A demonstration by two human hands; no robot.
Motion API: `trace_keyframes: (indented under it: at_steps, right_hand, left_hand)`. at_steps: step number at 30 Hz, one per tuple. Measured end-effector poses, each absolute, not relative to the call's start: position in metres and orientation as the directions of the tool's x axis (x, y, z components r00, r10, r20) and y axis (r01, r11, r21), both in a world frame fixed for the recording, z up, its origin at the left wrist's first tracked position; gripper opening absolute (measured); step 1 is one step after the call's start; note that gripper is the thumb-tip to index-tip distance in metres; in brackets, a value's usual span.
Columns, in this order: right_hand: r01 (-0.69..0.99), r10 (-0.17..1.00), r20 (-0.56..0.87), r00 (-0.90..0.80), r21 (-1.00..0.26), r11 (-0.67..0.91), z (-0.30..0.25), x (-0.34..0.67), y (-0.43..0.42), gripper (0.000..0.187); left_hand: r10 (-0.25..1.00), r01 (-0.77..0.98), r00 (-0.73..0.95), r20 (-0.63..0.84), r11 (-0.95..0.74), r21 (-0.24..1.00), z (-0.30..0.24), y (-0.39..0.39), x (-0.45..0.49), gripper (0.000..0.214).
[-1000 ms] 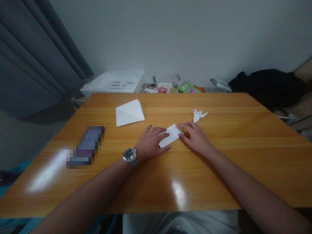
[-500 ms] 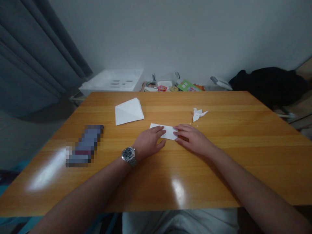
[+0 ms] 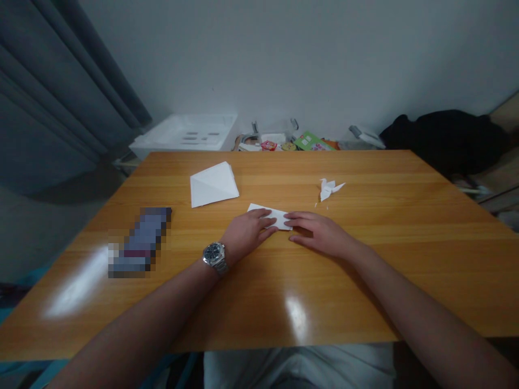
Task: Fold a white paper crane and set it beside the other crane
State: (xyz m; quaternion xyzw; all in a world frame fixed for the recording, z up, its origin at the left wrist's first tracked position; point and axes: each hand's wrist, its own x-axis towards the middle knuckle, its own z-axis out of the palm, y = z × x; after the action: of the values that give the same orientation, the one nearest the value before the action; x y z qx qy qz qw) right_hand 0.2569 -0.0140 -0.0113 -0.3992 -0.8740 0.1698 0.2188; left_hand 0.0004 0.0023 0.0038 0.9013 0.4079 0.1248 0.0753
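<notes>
Lying on the table (image 3: 259, 297) at the centre of the frame, a narrow strip of white paper (image 3: 280, 220) is held flat by both hands. The left hand (image 3: 246, 233) covers the middle of the strip with its fingers; its thumb is at the lower edge. The right hand (image 3: 320, 232) sets its fingertips on the right end, with its thumb below, clear of the paper. Each grip is apart, fingers extended rather than clamped.

A watch (image 3: 214, 255) encircles the left wrist. Above the right hand, right of centre, stands a folded paper bird (image 3: 329, 189); small white scraps (image 3: 315, 205) lie just below it. Left of centre, a stack of white sheets (image 3: 214, 185) lies well apart from the strip. At the left of the frame, a pixelated item (image 3: 141, 240) is on the table. Beyond the far edge, upper left, is a white tray (image 3: 162, 136).
</notes>
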Motion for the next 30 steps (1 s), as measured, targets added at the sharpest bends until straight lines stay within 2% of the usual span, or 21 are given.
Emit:
trace_keyframes:
  at_steps: [4, 8, 16, 23, 30]
  right_hand:
    - [0.603, 0.768, 0.275, -0.579, -0.490, 0.629, -0.010, 0.257, -0.012, 0.023]
    - [0.595, 0.800, 0.318, -0.509, -0.542, 0.594, -0.006, 0.258, -0.011, 0.021]
    - [0.677, 0.867, 0.307, -0.391, -0.542, 0.498, -0.001, 0.256, -0.011, 0.014]
    - [0.716, 0.893, 0.325, -0.311, -0.538, 0.445, -0.010, 0.250, -0.009, 0.007]
    - [0.752, 0.901, 0.339, -0.269, -0.511, 0.417, -0.019, 0.247, -0.003, 0.009]
  left_hand:
    - [0.742, 0.705, 0.649, 0.171, -0.670, 0.234, 0.004, 0.001, 0.000, 0.041]
    - [0.698, 0.654, 0.695, 0.173, -0.714, 0.250, 0.003, -0.002, 0.000, 0.041]
    - [0.535, 0.487, 0.824, 0.184, -0.836, 0.252, 0.004, -0.008, 0.003, 0.040]
    - [0.533, 0.473, 0.830, 0.164, -0.828, 0.300, 0.008, -0.010, 0.002, 0.043]
    - [0.505, 0.466, 0.858, 0.092, -0.841, 0.275, 0.012, -0.009, 0.001, 0.046]
